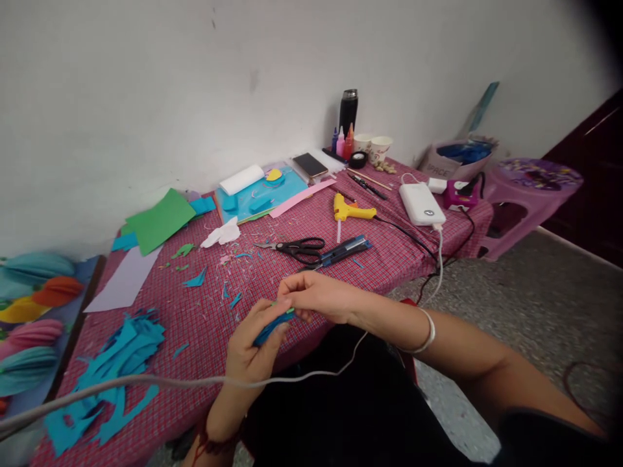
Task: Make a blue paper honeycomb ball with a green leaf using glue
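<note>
My left hand [248,340] is closed around a small blue paper piece [272,327], close to the table's front edge. A bit of green shows at its upper end, where my right hand [316,295] pinches with bent fingers. What exactly lies between those right fingertips is partly hidden, but they touch the same piece. Just beyond my hands lie black-handled scissors [304,248] and a blue utility knife [343,251]. Blue and green paper scraps [195,279] are scattered to the left of them.
A yellow glue gun [353,209], its cord trailing right, rests behind the knife. A white power bank [422,204] sits at the right end. Blue paper strips [117,353] pile up at left; a white cable [185,381] crosses over my left wrist. Green sheets [163,220] lie against the wall.
</note>
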A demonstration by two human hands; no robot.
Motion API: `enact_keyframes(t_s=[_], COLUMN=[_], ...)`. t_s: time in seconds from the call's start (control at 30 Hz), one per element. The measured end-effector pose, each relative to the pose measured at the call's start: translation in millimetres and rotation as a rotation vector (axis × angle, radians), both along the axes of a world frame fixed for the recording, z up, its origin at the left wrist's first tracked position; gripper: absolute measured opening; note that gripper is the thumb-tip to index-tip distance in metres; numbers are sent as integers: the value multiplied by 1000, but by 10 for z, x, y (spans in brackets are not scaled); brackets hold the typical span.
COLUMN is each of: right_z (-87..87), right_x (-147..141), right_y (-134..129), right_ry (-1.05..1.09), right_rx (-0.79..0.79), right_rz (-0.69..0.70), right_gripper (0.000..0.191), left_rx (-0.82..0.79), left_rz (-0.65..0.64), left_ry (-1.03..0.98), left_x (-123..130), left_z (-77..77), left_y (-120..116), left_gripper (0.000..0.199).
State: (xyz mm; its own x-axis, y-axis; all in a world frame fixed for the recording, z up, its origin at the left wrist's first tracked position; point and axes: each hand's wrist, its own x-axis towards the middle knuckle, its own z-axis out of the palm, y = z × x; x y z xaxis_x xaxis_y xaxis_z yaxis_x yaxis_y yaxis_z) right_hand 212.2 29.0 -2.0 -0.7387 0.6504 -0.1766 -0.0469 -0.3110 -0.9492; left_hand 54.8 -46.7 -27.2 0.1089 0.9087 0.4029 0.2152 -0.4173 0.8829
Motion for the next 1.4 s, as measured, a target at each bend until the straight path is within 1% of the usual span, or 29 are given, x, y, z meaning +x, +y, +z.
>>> enact_keyframes(t_s=[0.03, 0.07, 0.1, 0.13, 0.17, 0.2, 0.23, 0.27, 0.3, 0.37, 0.5, 0.6, 0.7, 0.77, 0.83, 0.87, 0.93, 1.0, 1.03, 1.1, 1.13, 1.2, 1.23, 1.27, 1.33, 1.4], right_z=[2, 1, -2, -10, -24, -45, -72, -104, -138, -203, -257, -242, -209, -168, -106, -69, 13, 94, 131, 191, 211, 228, 226, 219, 194, 159], right_x=[-5, 0, 20, 55, 102, 159, 220, 278, 329, 395, 379, 291, 214, 206, 250, 292, 406, 541, 609, 729, 777, 844, 864, 877, 890, 897], right_y=[12, 38, 81, 144, 226, 324, 432, 543, 649, 823, 1006, 1091, 1177, 1210, 1193, 1158, 1022, 807, 681, 428, 317, 152, 103, 73, 57, 69], right_ry=[-23, -56, -104, -175, -270, -399, -582, -784, -963, -1057, -1083, -1073, -1054, -1048, -998, -935, -676, -424, -367, -397, -408, -442, -452, -460, -467, -470], right_rx=[31, 98, 212, 371, 568, 796, 999, 1142, 1214, 1247, 1294, 1330, 1348, 1353, 1345, 1332, 1247, 1143, 1107, 1124, 1160, 1234, 1270, 1304, 1368, 1427], right_rz=[2, 3, -12, -43, -83, -162, -201, -191, -139, -87, -2, 57, 105, 120, 100, 77, -6, -43, -36, -22, -36, -46, -44, -35, -18, -21], right_gripper=[11, 11, 11, 9, 8, 10, 18, 27, 32, 32, 31, 35, 39, 42, 46, 47, 49, 55, 64, 79, 78, 69, 64, 62, 61, 61], left_rx=[-92, -183, -264, -332, -382, -415, -430, -431, -424, -397, -366, -356, -321, -261, -182, -142, -81, -59, -68, -126, -164, -243, -283, -323, -400, -436], left_rz=[7, 15, 26, 40, 53, 61, 69, 78, 91, 125, 201, 236, 266, 289, 308, 322, 350, 363, 361, 317, 282, 212, 189, 178, 176, 171], left_ry=[-119, -249, -379, -494, -584, -645, -682, -700, -703, -691, -650, -622, -567, -496, -426, -403, -393, -432, -473, -598, -674, -817, -876, -922, -967, -966], left_x=[17, 39, 62, 84, 102, 113, 116, 112, 99, 57, -44, -91, -123, -155, -197, -219, -257, -276, -277, -265, -255, -232, -222, -213, -203, -201], left_z=[-3, -6, -5, 1, 12, 28, 46, 63, 77, 84, 36, 4, 3, 8, 11, 12, 14, 20, 26, 42, 52, 77, 92, 109, 143, 169], left_y=[2, 3, 5, 8, 11, 16, 22, 28, 34, 47, 67, 71, 66, 61, 63, 68, 86, 112, 125, 149, 157, 164, 163, 159, 143, 126], left_gripper=[26, 22, 19, 18, 19, 20, 21, 22, 22, 21, 23, 26, 22, 17, 14, 13, 11, 13, 14, 22, 30, 53, 62, 67, 64, 54])
